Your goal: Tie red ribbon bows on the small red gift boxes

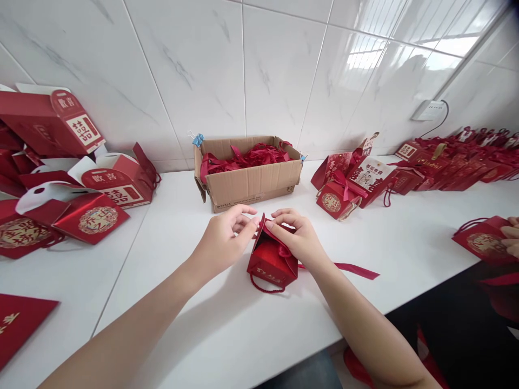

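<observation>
Ribbon, deep red and satiny, trails to the right of the small red card gift box with a peaked top, which stands on the white tabletop between my hands, probably kept central so that both can reach its upper edges. My right hand grasps the top, thumb laid on the sloping panel, seemingly to steady it. My left hand is curled at the opposite edge, fingertips at the raised flap; whether they pinch it, I cannot tell. A twisted dark-red cord handle loops down on my side, clear of my fingers. Just beyond is the open brown cardboard carton full of loose red ribbons, presumably put there for easy reach. Red boxes with raised flaps lie at left, while a packed row of red boxes lines the wall at right.
</observation>
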`<state>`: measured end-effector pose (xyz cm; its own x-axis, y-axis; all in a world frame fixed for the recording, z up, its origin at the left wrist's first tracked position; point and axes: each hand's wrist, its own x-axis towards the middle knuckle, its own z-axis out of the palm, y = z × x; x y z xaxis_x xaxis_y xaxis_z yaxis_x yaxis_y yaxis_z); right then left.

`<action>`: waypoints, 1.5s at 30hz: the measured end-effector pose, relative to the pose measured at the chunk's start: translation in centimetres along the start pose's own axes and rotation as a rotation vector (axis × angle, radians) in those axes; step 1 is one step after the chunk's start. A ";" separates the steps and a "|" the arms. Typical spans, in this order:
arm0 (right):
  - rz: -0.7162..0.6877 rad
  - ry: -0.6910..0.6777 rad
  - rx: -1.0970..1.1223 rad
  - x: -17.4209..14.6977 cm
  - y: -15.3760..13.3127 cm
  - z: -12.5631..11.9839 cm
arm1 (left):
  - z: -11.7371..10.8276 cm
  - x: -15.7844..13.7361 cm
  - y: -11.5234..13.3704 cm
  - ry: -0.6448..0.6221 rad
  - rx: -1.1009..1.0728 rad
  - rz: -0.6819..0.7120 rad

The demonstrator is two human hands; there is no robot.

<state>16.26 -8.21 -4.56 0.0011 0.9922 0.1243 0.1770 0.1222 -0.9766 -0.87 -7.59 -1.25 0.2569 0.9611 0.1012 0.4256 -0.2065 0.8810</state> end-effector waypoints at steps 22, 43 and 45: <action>-0.075 -0.028 -0.067 -0.1 0.1 0.2 | -0.1 1.6 -1.5 -0.287 -0.210 -0.044; -0.242 -0.063 -0.109 -0.1 0.7 0.3 | -5.3 2.0 0.6 -0.037 -0.807 -0.157; -0.275 -0.059 -0.132 -0.2 0.9 0.3 | -5.8 1.8 1.1 0.001 -0.828 -0.135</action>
<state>16.13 -8.30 -5.48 -0.1214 0.9225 0.3664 0.2894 0.3860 -0.8759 -4.97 -4.99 2.56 0.2486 0.9682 -0.0295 -0.3217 0.1113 0.9403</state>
